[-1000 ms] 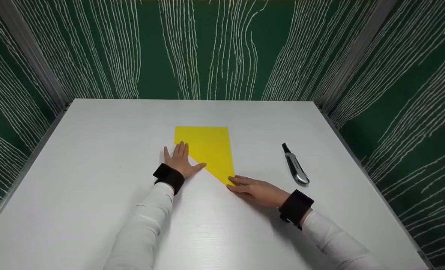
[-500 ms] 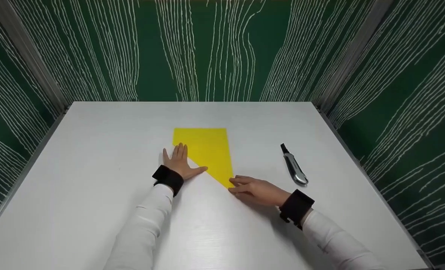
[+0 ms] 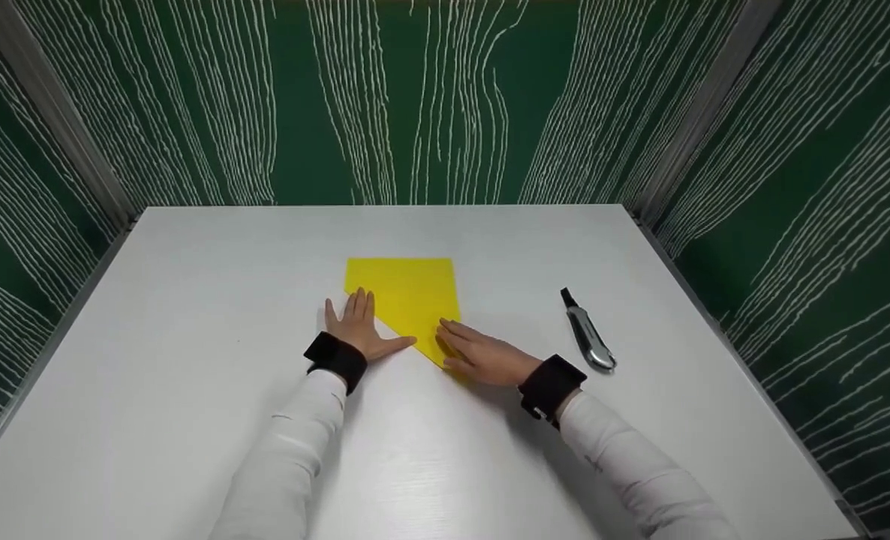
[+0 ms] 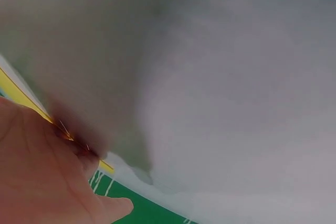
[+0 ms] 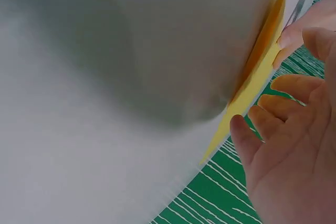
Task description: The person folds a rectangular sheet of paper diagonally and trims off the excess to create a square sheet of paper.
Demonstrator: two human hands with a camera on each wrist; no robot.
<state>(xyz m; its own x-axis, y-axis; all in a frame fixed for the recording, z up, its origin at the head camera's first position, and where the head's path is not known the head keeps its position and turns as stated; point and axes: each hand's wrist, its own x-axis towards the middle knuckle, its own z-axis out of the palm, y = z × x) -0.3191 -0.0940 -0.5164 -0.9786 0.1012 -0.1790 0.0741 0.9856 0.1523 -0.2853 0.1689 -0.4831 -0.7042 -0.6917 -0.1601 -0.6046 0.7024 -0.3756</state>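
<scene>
A sheet of yellow paper (image 3: pixel 407 285) lies on the white table, straight along its far edge and slanted along its near-left edge. My left hand (image 3: pixel 356 331) rests flat over that slanted edge, fingers spread and thumb stretched along it. Over the paper's near-right part is my right hand (image 3: pixel 486 355), its fingers extended and covering some of the right edge. In the right wrist view the right palm (image 5: pixel 294 145) faces the yellow paper (image 5: pixel 252 85) with nothing pinched. The left wrist view shows the left hand (image 4: pixel 42 166) at the paper's edge.
A utility knife (image 3: pixel 591 334) with a grey and black handle lies right of the paper, its black tip pointing away. The white table (image 3: pixel 190 300) ends at green walls (image 3: pixel 460 97) with white wavy lines. Black bands (image 3: pixel 552 388) circle both wrists.
My right hand has left the paper's near corner and moved up and left over the sheet. The left hand keeps its place on the slanted edge. The knife has not moved.
</scene>
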